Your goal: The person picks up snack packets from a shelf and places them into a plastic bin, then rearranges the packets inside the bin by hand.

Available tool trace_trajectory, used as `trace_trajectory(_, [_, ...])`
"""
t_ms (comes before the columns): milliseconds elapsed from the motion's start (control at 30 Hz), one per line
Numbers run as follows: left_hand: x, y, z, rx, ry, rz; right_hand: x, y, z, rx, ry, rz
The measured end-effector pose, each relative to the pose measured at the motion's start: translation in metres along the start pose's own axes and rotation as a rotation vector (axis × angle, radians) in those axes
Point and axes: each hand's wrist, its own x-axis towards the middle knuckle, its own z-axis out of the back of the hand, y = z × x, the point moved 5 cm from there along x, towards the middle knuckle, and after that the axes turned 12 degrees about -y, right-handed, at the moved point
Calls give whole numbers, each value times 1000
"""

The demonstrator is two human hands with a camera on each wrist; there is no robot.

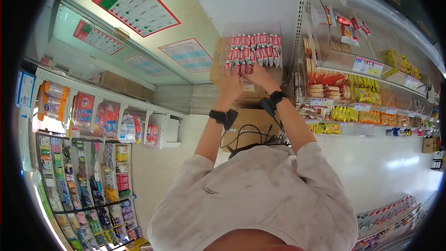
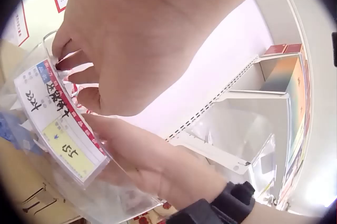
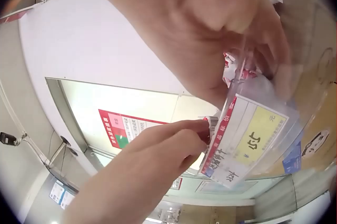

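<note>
A clear plastic bin (image 1: 251, 28) holds rows of small red-and-white packets (image 1: 253, 56) standing on edge. Both hands reach over its front wall to the nearest row. My left hand (image 1: 231, 86) is at the left front; in the right wrist view its fingertips pinch a packet (image 3: 212, 123) with a barcode. To its right, my right hand (image 1: 262, 78) curls its fingers around red-and-white packets (image 3: 230, 71) inside the wall. Those fingers partly show through the clear plastic. A price tag (image 2: 60, 121) hangs on the bin's front, just below the hands.
At the right, shelves (image 1: 341, 100) carry bagged biscuits and yellow packets. A glass-fronted cabinet (image 1: 116, 35) with posters stands left of the bin. Hanging bags (image 1: 107, 116) line a rack at the left. Below the arms, a cardboard box (image 1: 248, 123) has black cables across it.
</note>
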Motion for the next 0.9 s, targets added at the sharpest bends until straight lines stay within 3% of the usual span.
trace_trajectory(167, [10,-1,5,4,29,1,-3,1,8,113,-48,42])
trace_trajectory(333, [9,4,-5,-117,69,-64,-3,4,4,7,-97,33])
trace_trajectory(533, [14,6,-24,151,122,-98,-15,17,9,-1,-205,99])
trace_trajectory(633, [23,3,-19,26,128,-60,-16,18,10,17,-134,85])
trace_trajectory(733, [21,8,-22,36,41,-147,-14,13,6,54,-97,70])
trace_trajectory(833, [24,6,-9,-252,193,50,-14,15,8,21,-123,62])
trace_trajectory(900, [26,1,7,-326,50,73,-18,17,11,-52,-161,8])
